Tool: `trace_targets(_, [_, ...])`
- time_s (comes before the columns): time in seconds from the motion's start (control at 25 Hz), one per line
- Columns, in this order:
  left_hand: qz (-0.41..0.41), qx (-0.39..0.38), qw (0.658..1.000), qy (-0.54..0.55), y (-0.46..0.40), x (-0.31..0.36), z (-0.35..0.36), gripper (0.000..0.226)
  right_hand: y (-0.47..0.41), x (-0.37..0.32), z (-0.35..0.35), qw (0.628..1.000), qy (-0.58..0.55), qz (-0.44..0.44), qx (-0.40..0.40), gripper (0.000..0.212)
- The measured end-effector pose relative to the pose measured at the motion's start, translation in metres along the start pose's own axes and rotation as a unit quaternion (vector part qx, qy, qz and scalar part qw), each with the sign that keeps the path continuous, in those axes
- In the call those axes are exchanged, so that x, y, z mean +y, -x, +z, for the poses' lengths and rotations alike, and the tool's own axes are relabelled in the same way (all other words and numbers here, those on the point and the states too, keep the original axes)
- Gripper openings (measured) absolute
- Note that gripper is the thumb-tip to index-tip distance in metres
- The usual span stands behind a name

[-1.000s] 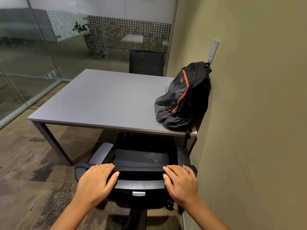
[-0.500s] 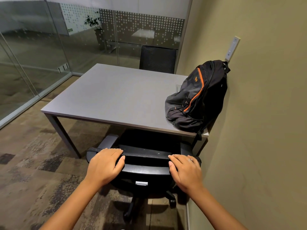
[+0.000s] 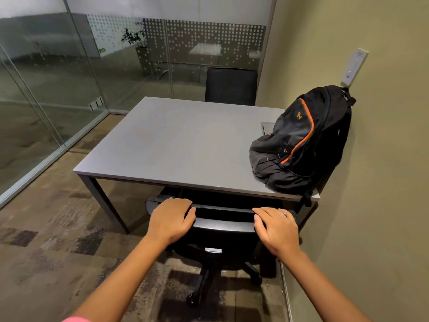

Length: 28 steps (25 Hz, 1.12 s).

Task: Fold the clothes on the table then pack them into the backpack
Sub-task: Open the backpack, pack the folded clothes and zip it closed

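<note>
A black backpack with orange piping stands on the right near corner of the grey table and leans against the wall. Its zips look closed. No clothes show on the tabletop. Both my hands are on the top edge of a black office chair's backrest, which is tucked against the table's near edge. My left hand holds the backrest's left end with fingers curled over the top. My right hand, wearing a ring, holds the right end, thumb on the near face.
A second black chair stands at the table's far side. Glass partitions close off the left and back. The olive wall runs close along the right, with a white wall plate above the backpack. Patterned carpet covers the floor.
The chair has slid further under the table with both hands still on its backrest. The view has pulled back and up, so more floor and both forearms show.
</note>
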<state>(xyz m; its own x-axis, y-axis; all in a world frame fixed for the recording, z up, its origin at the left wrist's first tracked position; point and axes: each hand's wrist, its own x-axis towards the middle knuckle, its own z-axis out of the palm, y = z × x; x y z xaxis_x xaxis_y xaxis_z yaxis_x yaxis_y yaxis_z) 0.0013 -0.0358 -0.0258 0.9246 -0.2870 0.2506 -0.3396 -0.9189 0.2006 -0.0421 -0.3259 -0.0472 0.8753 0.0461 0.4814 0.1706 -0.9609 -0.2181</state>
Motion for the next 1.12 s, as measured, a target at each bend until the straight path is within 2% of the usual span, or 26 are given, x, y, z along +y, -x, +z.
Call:
trace_targets(0.12, [0.014, 0.005, 1.000, 0.022, -0.020, -0.010, 0.004, 0.038, -0.020, -0.001, 0.008, 1.000, 0.012, 0.015, -0.001, 0.043])
trace_targets(0.48, [0.015, 0.005, 1.000, 0.015, -0.071, -0.023, 0.012, 0.047, -0.070, 0.005, 0.026, 0.994, 0.035, 0.071, -0.080, 0.060])
trace_targets(0.88, [0.020, 0.047, 0.998, 0.048, -0.078, -0.046, 0.021, 0.049, -0.070, -0.009, 0.037, 0.997, 0.040, 0.060, 0.005, 0.044])
trace_targets(1.12, [0.009, 0.089, 0.994, 0.055, -0.072, -0.041, 0.020, 0.044, -0.069, -0.007, 0.036, 0.998, 0.021, 0.065, 0.002, 0.041])
